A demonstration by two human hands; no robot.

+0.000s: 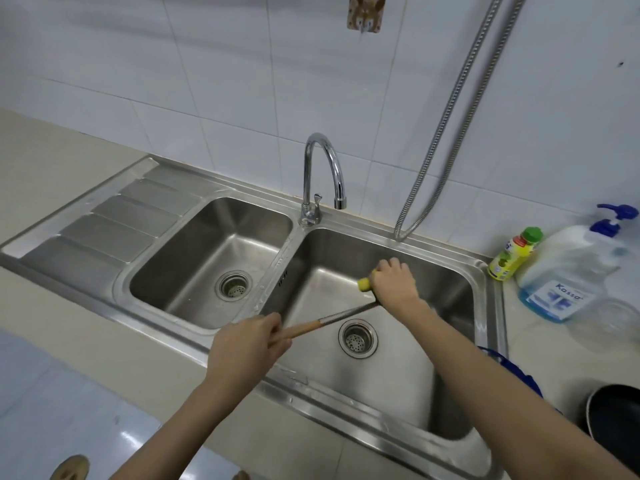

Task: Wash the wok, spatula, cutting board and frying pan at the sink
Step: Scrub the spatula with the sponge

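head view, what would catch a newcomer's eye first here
Two bare hands meet over the right basin of the stainless steel double sink: the left hand grips the wooden-handled metal spatula, while the right hand holds a yellow sponge against it. Behind stands the dry curved chrome tap.

txt: "Kassa" | on: label of pump bottle [568,271] w/ blue liquid | yellow bottle [512,254] label: unreadable

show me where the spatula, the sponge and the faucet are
spatula [341,314]: head view, on the metal shaft between the hands.
sponge [364,285]: head view, on the yellow end sticking out of the right hand.
faucet [323,147]: head view, on the curved chrome neck.
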